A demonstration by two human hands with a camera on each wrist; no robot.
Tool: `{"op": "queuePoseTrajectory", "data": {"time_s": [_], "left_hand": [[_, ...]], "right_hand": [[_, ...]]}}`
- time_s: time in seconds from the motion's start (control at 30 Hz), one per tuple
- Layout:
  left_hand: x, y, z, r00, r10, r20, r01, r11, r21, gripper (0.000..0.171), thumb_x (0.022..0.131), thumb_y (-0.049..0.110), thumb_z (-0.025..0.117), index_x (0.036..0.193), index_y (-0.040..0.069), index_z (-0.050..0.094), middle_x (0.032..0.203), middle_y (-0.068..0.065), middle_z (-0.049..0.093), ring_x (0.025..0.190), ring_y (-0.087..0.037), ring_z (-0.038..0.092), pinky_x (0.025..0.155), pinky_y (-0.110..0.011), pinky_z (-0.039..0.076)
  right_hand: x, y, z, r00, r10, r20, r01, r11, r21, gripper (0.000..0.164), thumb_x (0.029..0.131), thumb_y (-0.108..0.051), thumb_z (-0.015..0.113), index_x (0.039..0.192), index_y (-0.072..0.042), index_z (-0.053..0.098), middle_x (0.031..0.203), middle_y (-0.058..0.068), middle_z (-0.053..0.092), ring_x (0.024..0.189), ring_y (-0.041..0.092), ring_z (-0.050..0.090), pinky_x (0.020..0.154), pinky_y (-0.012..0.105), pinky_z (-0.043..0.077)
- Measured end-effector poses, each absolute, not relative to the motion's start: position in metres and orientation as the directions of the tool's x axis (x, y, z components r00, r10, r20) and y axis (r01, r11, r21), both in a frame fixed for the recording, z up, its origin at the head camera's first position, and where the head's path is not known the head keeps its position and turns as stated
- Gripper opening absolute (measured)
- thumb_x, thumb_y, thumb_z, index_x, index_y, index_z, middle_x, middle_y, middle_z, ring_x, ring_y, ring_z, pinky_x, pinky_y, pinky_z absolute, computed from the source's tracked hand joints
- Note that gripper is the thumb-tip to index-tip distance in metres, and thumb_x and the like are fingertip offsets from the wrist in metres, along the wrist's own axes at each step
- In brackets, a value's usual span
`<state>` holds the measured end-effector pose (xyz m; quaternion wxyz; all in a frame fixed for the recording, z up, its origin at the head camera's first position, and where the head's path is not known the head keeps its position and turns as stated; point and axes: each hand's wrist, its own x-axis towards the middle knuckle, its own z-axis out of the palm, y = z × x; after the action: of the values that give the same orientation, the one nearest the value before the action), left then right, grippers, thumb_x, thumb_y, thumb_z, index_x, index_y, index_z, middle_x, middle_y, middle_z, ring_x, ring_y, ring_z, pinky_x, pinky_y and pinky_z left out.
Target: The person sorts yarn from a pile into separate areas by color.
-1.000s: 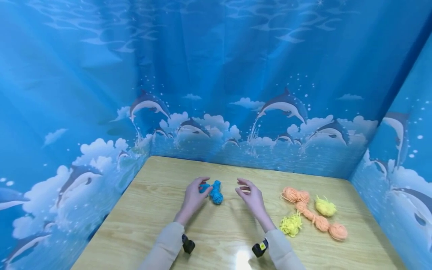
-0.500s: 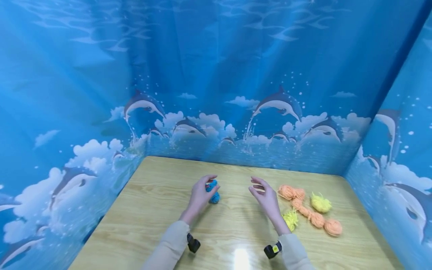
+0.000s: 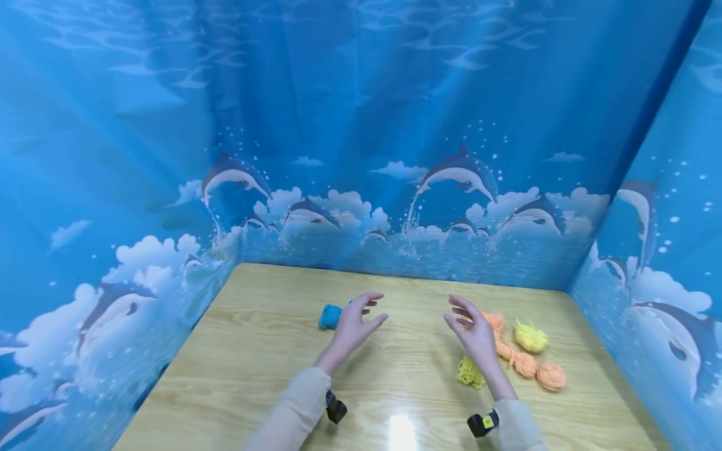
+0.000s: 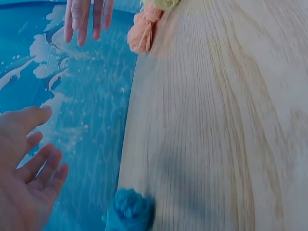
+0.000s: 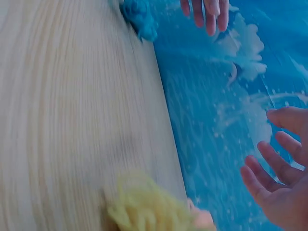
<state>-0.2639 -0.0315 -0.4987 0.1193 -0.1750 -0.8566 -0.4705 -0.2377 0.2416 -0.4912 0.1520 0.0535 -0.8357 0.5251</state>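
Observation:
My left hand (image 3: 351, 324) hovers over the table with fingers loosely bent and nothing in its grasp. Behind it lies blue yarn (image 3: 329, 317), partly hidden by the hand in the head view; the left wrist view shows a blue yarn bundle (image 4: 129, 211) below the fingers. My right hand (image 3: 477, 335) is also raised and holds nothing, its fingers spread apart from the thumb. It overlaps the row of peach yarn balls (image 3: 524, 364) in the head view. Beside its wrist sits a yellow yarn clump (image 3: 469, 373), which the right wrist view shows as loose yellow strands (image 5: 144, 204).
A second yellow yarn clump (image 3: 530, 337) lies beyond the peach row, toward the table's right side. The wooden table (image 3: 271, 357) meets a blue dolphin-print curtain (image 3: 361, 156) at its back edge. Curtain also hangs at the left and right.
Both hands have shifted right across the table. The left hand has passed from beside the blue yarn to its right; the right hand now overlaps the peach yarn. The head view has turned slightly.

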Motion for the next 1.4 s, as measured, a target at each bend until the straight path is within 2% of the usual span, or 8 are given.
{"op": "queuePoseTrajectory", "data": {"time_s": [0.17, 0.3, 0.4, 0.67, 0.8, 0.93, 1.23, 1.4], "left_hand": [[-0.264, -0.018, -0.499, -0.894, 0.226, 0.388, 0.449, 0.47, 0.76, 0.045, 0.092, 0.018, 0.077, 0.134, 0.01, 0.062, 0.131, -0.007, 0.065, 0.115, -0.024, 0.065, 0.095, -0.038, 0.057], [-0.263, -0.007, -0.499, -0.881, 0.249, 0.401, 0.472, 0.445, 0.761, 0.045, 0.092, 0.019, 0.076, 0.134, 0.009, 0.062, 0.131, -0.008, 0.065, 0.114, -0.024, 0.065, 0.094, -0.039, 0.057], [-0.262, 0.003, -0.499, -0.877, 0.266, 0.4, 0.479, 0.432, 0.764, 0.045, 0.093, 0.018, 0.076, 0.135, 0.009, 0.062, 0.132, -0.008, 0.065, 0.114, -0.024, 0.065, 0.095, -0.038, 0.057], [-0.259, 0.03, -0.503, -0.87, 0.35, 0.348, 0.481, 0.441, 0.758, 0.048, 0.094, 0.024, 0.075, 0.138, 0.013, 0.059, 0.136, -0.004, 0.063, 0.118, -0.021, 0.063, 0.097, -0.031, 0.055], [-0.257, 0.043, -0.505, -0.861, 0.398, 0.317, 0.482, 0.439, 0.759, 0.051, 0.093, 0.024, 0.075, 0.14, 0.013, 0.058, 0.137, -0.003, 0.062, 0.119, -0.02, 0.062, 0.098, -0.03, 0.054], [-0.256, 0.054, -0.508, -0.855, 0.43, 0.291, 0.482, 0.45, 0.751, 0.053, 0.093, 0.027, 0.076, 0.141, 0.015, 0.057, 0.138, -0.001, 0.061, 0.12, -0.017, 0.061, 0.099, -0.029, 0.053], [-0.252, 0.075, -0.512, -0.814, 0.52, 0.258, 0.52, 0.456, 0.722, 0.061, 0.089, 0.03, 0.079, 0.143, 0.015, 0.055, 0.139, -0.002, 0.06, 0.122, -0.019, 0.06, 0.099, -0.027, 0.052], [-0.247, 0.087, -0.512, -0.791, 0.561, 0.244, 0.55, 0.477, 0.685, 0.067, 0.087, 0.036, 0.081, 0.145, 0.017, 0.054, 0.143, 0.001, 0.058, 0.131, -0.019, 0.053, 0.11, -0.037, 0.045]], "right_hand": [[-0.231, 0.265, -0.486, -0.942, 0.123, 0.312, -0.224, 0.46, -0.859, 0.048, 0.098, -0.013, 0.069, 0.142, -0.001, 0.055, 0.139, 0.022, 0.059, 0.122, 0.034, 0.059, 0.097, 0.028, 0.054], [-0.227, 0.283, -0.481, -0.94, 0.156, 0.303, -0.197, 0.475, -0.858, 0.049, 0.098, -0.013, 0.068, 0.143, 0.0, 0.053, 0.141, 0.022, 0.057, 0.12, 0.022, 0.058, 0.092, 0.012, 0.05], [-0.224, 0.296, -0.479, -0.937, 0.172, 0.304, -0.182, 0.503, -0.845, 0.05, 0.099, -0.015, 0.068, 0.145, -0.001, 0.052, 0.142, 0.021, 0.056, 0.12, 0.021, 0.056, 0.091, 0.009, 0.048], [-0.223, 0.331, -0.484, -0.918, 0.221, 0.328, -0.155, 0.563, -0.812, 0.051, 0.101, -0.018, 0.065, 0.146, -0.002, 0.051, 0.144, 0.02, 0.054, 0.124, 0.035, 0.053, 0.089, 0.007, 0.045], [-0.225, 0.346, -0.486, -0.914, 0.229, 0.336, -0.13, 0.617, -0.776, 0.05, 0.1, -0.014, 0.066, 0.145, 0.0, 0.051, 0.145, 0.024, 0.053, 0.124, 0.041, 0.054, 0.098, 0.033, 0.053], [-0.228, 0.358, -0.489, -0.918, 0.208, 0.338, -0.118, 0.67, -0.733, 0.052, 0.097, -0.009, 0.068, 0.144, 0.004, 0.049, 0.144, 0.031, 0.049, 0.125, 0.05, 0.051, 0.1, 0.062, 0.046], [-0.236, 0.381, -0.503, -0.943, 0.164, 0.289, -0.062, 0.769, -0.636, 0.059, 0.093, -0.009, 0.072, 0.145, 0.003, 0.048, 0.143, 0.034, 0.046, 0.124, 0.054, 0.046, 0.096, 0.069, 0.042], [-0.238, 0.391, -0.509, -0.969, 0.134, 0.207, -0.022, 0.789, -0.614, 0.06, 0.094, -0.012, 0.07, 0.147, 0.004, 0.046, 0.146, 0.038, 0.039, 0.129, 0.059, 0.039, 0.1, 0.073, 0.037]]}}
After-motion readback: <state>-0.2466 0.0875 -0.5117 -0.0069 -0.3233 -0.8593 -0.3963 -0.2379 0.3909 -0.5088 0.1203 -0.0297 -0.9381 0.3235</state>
